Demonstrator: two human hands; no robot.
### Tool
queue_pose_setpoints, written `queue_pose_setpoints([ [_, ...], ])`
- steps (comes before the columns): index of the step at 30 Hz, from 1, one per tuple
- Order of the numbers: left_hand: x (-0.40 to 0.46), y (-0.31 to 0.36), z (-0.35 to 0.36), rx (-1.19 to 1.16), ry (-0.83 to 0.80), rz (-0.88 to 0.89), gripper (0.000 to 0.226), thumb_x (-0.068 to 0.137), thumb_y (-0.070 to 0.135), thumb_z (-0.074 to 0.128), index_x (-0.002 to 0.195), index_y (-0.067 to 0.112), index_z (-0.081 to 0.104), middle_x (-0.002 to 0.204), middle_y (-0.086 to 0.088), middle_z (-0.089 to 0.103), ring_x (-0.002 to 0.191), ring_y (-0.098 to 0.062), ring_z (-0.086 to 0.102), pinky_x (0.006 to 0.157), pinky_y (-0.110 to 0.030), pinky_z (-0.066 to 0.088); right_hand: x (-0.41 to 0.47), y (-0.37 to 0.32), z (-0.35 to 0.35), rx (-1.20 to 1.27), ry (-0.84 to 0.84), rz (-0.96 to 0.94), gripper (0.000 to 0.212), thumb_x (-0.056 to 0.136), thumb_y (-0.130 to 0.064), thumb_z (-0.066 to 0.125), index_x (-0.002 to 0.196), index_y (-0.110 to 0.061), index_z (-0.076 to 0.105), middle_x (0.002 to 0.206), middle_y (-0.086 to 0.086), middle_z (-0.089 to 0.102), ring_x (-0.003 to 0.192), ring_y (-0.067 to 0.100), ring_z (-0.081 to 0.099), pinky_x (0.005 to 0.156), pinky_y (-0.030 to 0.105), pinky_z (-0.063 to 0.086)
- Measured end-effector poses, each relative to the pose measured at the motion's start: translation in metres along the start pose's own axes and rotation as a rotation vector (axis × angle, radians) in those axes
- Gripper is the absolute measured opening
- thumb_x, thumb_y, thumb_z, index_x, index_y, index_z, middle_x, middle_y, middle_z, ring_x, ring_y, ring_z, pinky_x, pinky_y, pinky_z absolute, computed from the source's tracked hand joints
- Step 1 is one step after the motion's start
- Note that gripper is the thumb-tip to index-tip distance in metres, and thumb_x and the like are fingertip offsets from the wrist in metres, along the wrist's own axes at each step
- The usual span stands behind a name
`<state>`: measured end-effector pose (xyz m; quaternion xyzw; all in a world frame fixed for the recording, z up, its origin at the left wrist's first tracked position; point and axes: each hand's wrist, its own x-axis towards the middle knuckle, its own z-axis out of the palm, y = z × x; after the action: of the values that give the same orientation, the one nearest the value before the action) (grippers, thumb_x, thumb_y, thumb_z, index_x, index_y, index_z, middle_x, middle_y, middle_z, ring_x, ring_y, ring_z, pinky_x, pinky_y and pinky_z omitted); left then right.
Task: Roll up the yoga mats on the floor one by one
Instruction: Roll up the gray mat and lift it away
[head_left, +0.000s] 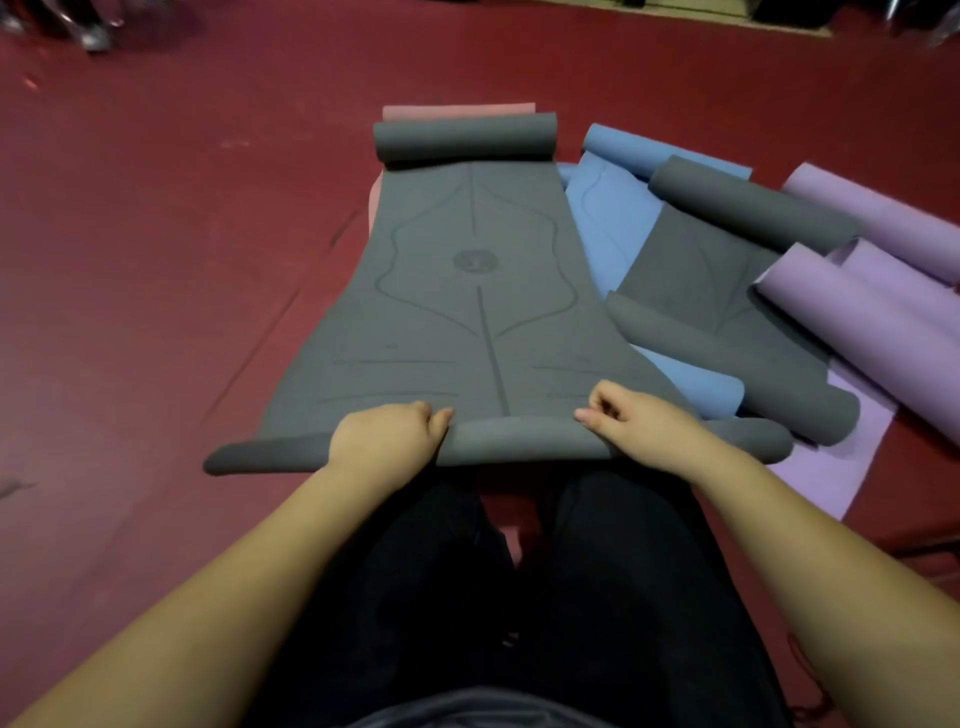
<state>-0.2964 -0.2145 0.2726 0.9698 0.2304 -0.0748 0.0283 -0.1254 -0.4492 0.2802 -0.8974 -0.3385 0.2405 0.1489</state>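
Dark red floor (156, 260) holds a grey yoga mat (467, 291), its near edge just starting to roll; left hand (387, 439) and right hand (626, 421) curl fingers around it. Blue mat (608, 218) and purple mats (857, 312) lie partly unrolled beside

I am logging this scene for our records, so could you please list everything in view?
grey mat in front: one, dark grey, spread ahead, near edge started into a roll, far end curled.
second grey mat: one, dark grey, right of it, both ends curled.
blue mat: one, under the grey mats.
purple mats: at least two, lilac, far right, partly rolled.
pink mat: one, edges showing under the front mat.
floor: dark red.
left hand: grips the near roll.
right hand: grips the near roll.
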Motion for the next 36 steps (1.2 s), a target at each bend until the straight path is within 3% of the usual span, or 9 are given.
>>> queue_pose_setpoints([
  [3, 0.001, 0.004, 0.014, -0.039, 0.082, -0.020, 0.035, 0.101, 0.048, 0.040, 0.098, 0.016, 0.053, 0.106, -0.008, 0.064, 0.104, -0.032, 0.060, 0.073, -0.039, 0.043, 0.004, -0.001, 0.004, 0.007, -0.057, 0.011, 0.035, 0.095, -0.053, 0.052, 0.081, -0.022, 0.047, 0.072, -0.004, 0.056, 0.071, 0.014, 0.052, 0.068, 0.034, 0.039],
  [6, -0.003, 0.004, 0.021, 0.026, 0.287, 0.126, 0.029, 0.090, 0.039, 0.066, 0.080, 0.012, 0.061, 0.085, -0.008, 0.058, 0.086, -0.033, 0.058, 0.064, -0.040, 0.045, 0.008, 0.002, 0.009, -0.002, -0.066, 0.023, 0.037, 0.092, -0.054, 0.057, 0.077, -0.020, 0.050, 0.074, -0.003, 0.060, 0.073, 0.015, 0.053, 0.067, 0.033, 0.039],
  [11, -0.020, -0.004, 0.031, 0.074, 0.521, 0.269, 0.045, 0.091, 0.053, 0.044, 0.068, 0.015, 0.054, 0.071, -0.005, 0.052, 0.072, -0.030, 0.051, 0.065, -0.040, 0.037, 0.011, 0.006, 0.013, 0.002, -0.046, 0.046, 0.041, 0.088, -0.055, 0.063, 0.070, -0.020, 0.051, 0.076, -0.002, 0.061, 0.073, 0.016, 0.054, 0.068, 0.033, 0.041],
  [17, -0.029, -0.011, 0.042, 0.233, 0.480, 0.359, 0.058, 0.078, 0.070, 0.038, 0.073, 0.014, 0.053, 0.072, -0.005, 0.051, 0.066, -0.028, 0.049, 0.059, -0.038, 0.036, 0.013, 0.005, 0.021, -0.237, 0.107, -0.069, 0.043, 0.089, -0.060, 0.057, 0.064, -0.025, 0.052, 0.081, -0.007, 0.051, 0.092, 0.016, 0.047, 0.084, 0.033, 0.038],
  [21, -0.015, -0.016, 0.039, 0.151, 0.438, 0.443, 0.054, 0.081, 0.064, 0.037, 0.066, 0.016, 0.055, 0.065, -0.003, 0.055, 0.058, -0.028, 0.056, 0.051, -0.033, 0.040, 0.000, 0.008, 0.028, -0.200, 0.284, -0.177, 0.054, 0.088, -0.069, 0.035, 0.060, -0.024, 0.047, 0.066, -0.007, 0.041, 0.084, 0.023, 0.055, 0.063, 0.033, 0.035],
  [23, -0.008, -0.018, 0.036, 0.104, 0.420, 0.461, 0.054, 0.082, 0.063, 0.037, 0.062, 0.017, 0.055, 0.060, -0.001, 0.057, 0.056, -0.026, 0.059, 0.049, -0.030, 0.042, -0.009, 0.013, 0.033, -0.272, 0.354, -0.249, 0.055, 0.086, -0.070, 0.030, 0.063, -0.023, 0.051, 0.067, -0.006, 0.048, 0.080, 0.024, 0.058, 0.060, 0.033, 0.036],
  [26, -0.001, -0.015, 0.029, 0.089, 0.423, 0.429, 0.054, 0.082, 0.063, 0.040, 0.056, 0.018, 0.056, 0.057, 0.001, 0.060, 0.057, -0.026, 0.061, 0.049, -0.030, 0.042, -0.018, 0.019, 0.039, -0.359, 0.391, -0.225, 0.048, 0.090, -0.065, 0.042, 0.076, -0.021, 0.057, 0.078, -0.002, 0.062, 0.084, 0.024, 0.060, 0.062, 0.036, 0.045],
  [30, -0.007, -0.007, 0.029, 0.113, 0.441, 0.337, 0.050, 0.079, 0.061, 0.054, 0.058, 0.016, 0.059, 0.062, -0.003, 0.061, 0.061, -0.029, 0.060, 0.052, -0.033, 0.042, -0.023, 0.020, 0.044, -0.478, 0.483, -0.232, 0.049, 0.090, -0.058, 0.035, 0.066, -0.019, 0.052, 0.064, 0.002, 0.055, 0.068, 0.029, 0.058, 0.053, 0.036, 0.043],
  [36, -0.018, -0.005, 0.031, 0.223, 0.423, 0.156, 0.057, 0.089, 0.059, 0.033, 0.064, 0.016, 0.060, 0.072, -0.007, 0.055, 0.074, -0.031, 0.054, 0.066, -0.039, 0.036, -0.016, 0.008, 0.045, -0.516, 0.433, -0.148, 0.053, 0.094, -0.049, 0.025, 0.068, -0.017, 0.058, 0.070, 0.005, 0.062, 0.075, 0.032, 0.061, 0.066, 0.039, 0.042],
])
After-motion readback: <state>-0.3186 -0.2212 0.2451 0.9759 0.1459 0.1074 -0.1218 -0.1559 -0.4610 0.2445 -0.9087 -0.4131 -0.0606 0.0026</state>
